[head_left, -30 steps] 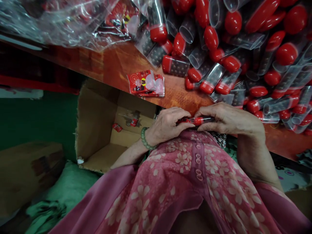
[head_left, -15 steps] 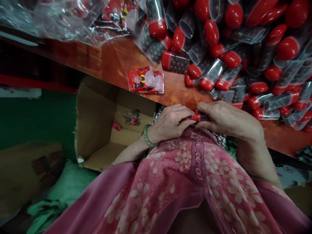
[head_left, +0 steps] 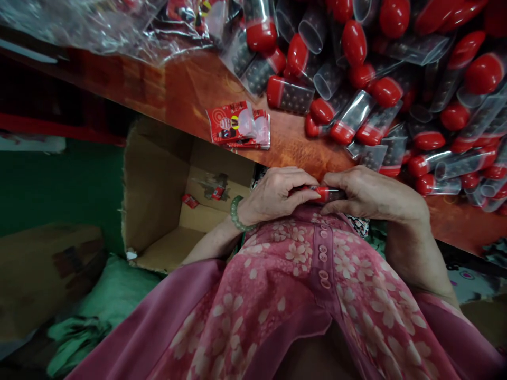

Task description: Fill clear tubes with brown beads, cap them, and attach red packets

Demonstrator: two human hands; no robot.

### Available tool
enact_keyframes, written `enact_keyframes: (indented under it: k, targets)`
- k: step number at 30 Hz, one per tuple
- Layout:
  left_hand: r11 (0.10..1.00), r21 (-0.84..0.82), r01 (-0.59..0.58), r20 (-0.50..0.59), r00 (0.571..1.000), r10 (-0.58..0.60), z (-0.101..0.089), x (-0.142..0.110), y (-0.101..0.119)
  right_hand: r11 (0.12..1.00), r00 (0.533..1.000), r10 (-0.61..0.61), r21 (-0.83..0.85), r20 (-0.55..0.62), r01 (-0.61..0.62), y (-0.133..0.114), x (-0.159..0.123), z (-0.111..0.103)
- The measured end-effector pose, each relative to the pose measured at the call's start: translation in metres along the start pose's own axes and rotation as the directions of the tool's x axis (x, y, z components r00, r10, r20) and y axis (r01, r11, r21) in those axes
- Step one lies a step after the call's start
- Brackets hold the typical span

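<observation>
My left hand point(head_left: 275, 195) and my right hand point(head_left: 368, 192) meet over the table's near edge. Both pinch a small transparent tube with a red cap point(head_left: 325, 193), and my fingers hide part of it. Just beyond my right hand lies a heap of similar capsule-shaped tubes point(head_left: 376, 68), filled with dark beads and capped in red. A small stack of red printed packets point(head_left: 233, 124) rests on the wooden table point(head_left: 190, 89), beyond my left hand. A green bead bracelet point(head_left: 236, 214) circles my left wrist.
An open cardboard box point(head_left: 158, 195) stands left of my hands, below the table edge, with small red packets point(head_left: 190, 201) inside. A crumpled plastic bag point(head_left: 99, 26) lies at the table's far left. My pink floral garment fills the bottom of the view.
The view has tilted slightly, so the table items sit higher in the frame. My fingers have shifted a little along the tube, and both hands still hold it.
</observation>
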State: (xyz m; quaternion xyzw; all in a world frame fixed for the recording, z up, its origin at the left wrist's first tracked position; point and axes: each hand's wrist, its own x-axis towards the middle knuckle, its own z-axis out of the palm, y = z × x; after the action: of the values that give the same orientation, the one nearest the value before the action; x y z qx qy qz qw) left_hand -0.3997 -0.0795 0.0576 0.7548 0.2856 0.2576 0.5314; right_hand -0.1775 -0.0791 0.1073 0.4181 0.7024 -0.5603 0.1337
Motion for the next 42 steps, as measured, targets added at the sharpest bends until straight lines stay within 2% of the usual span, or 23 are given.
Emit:
enact_keyframes:
  k: [4,8,12,18,23,28,36,42]
  targets:
    - [1.0,-0.008,0.011,-0.046,0.999,-0.011,0.003,0.001,0.0,0.999,0.998,0.031,-0.018,-0.05,-0.032,0.0,0.0,-0.001]
    - [0.996,-0.057,0.074,-0.002,0.997,-0.074,-0.007,0.005,0.001,0.976,0.995,-0.045,0.21,-0.085,0.062,0.005,0.001,0.0]
    - [0.994,0.002,0.111,0.074,0.991,-0.111,-0.023,0.008,0.005,0.915,0.981,-0.095,0.373,-0.172,0.154,0.012,0.001,0.005]
    - [0.994,0.093,0.064,0.202,0.976,-0.082,-0.034,0.009,0.011,0.919,0.973,-0.114,0.35,-0.2,0.18,0.015,0.001,0.009]
    - [0.989,0.116,0.092,0.243,0.963,-0.118,-0.034,0.011,0.009,0.929,0.972,-0.087,0.334,-0.217,0.158,0.015,0.0,0.008]
    - [0.988,-0.001,0.153,0.252,0.956,-0.148,-0.032,0.01,0.002,0.92,0.98,-0.045,0.375,-0.192,0.116,0.016,0.001,0.006]
    - [0.949,-0.105,0.297,0.258,0.93,-0.263,-0.028,0.007,-0.004,0.94,0.992,-0.085,0.323,-0.095,0.112,0.018,0.0,0.0]
    - [0.897,-0.225,0.381,0.299,0.903,-0.309,-0.029,0.008,-0.007,0.927,0.987,0.028,0.372,-0.156,0.033,0.025,-0.008,-0.003]
